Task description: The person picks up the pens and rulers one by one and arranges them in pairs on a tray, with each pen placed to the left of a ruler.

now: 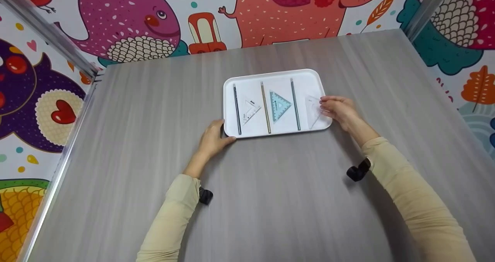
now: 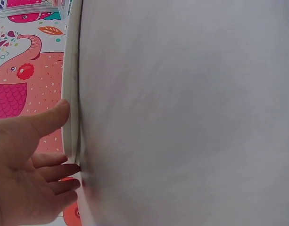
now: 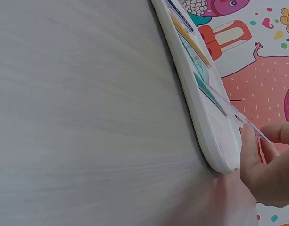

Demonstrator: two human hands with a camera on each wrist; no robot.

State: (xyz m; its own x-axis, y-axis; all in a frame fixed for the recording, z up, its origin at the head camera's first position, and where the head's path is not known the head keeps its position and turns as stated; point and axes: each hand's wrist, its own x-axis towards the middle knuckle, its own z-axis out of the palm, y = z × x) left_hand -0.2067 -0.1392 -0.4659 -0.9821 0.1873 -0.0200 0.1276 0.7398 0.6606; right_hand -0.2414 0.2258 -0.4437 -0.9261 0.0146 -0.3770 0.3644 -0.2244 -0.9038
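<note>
A white tray (image 1: 280, 131) lies on the table, with a dark pencil (image 1: 237, 109), a gold pencil (image 1: 265, 107) and a green pencil (image 1: 295, 104) spaced across it. Between the dark and gold pencils is a clear set square (image 1: 257, 109); a blue set square (image 1: 275, 113) lies between the gold and green ones. My left hand (image 1: 210, 139) holds the tray's near left corner, thumb on the front edge, fingers along the left side. At the right end, my right hand (image 1: 340, 110) pinches another clear set square (image 3: 238, 115), tilted up from the tray in the right wrist view.
The wood-grain table (image 1: 154, 99) extends around the tray on every side. Cartoon-printed walls (image 1: 216, 3) stand behind it and at both sides, with metal frame posts (image 1: 50, 26) at the corners. Each wrist carries a small black camera (image 1: 205, 195).
</note>
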